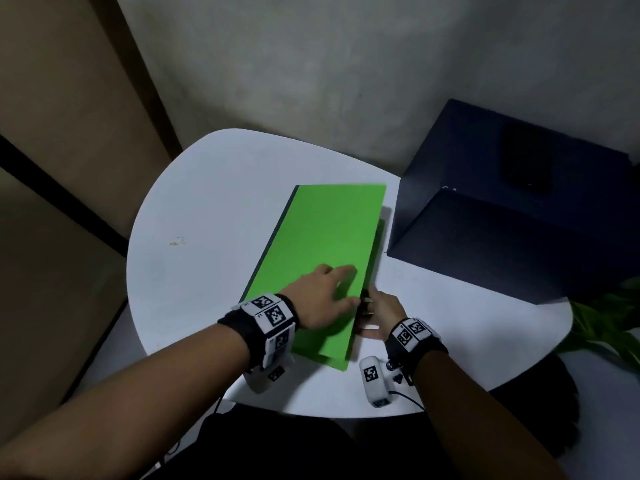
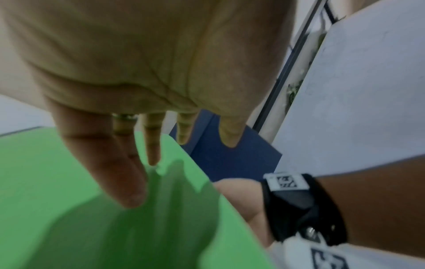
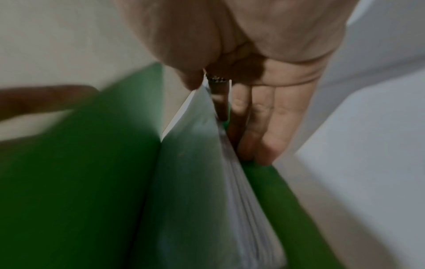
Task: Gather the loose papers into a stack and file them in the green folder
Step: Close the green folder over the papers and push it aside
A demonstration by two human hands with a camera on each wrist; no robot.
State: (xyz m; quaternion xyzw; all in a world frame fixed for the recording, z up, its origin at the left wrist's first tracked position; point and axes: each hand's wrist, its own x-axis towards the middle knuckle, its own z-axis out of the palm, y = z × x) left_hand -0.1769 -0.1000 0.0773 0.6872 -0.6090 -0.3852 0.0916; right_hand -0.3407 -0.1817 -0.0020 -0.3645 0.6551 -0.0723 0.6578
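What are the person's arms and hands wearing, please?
Both forearms are bare, no sleeves. Each wrist carries a black strap with white blocks printed with black square codes: left band, right band. White camera pods hang below, with thin black cables. The right hand wears a ring.

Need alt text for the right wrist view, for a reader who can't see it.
The right hand holds the edge of a stack of white papers lying between the covers of a green folder, thumb above and fingers below. The picture is blurred and dim.

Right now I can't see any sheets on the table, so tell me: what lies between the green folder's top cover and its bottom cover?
A stack of white papers lies inside the green folder; the right wrist view shows it.
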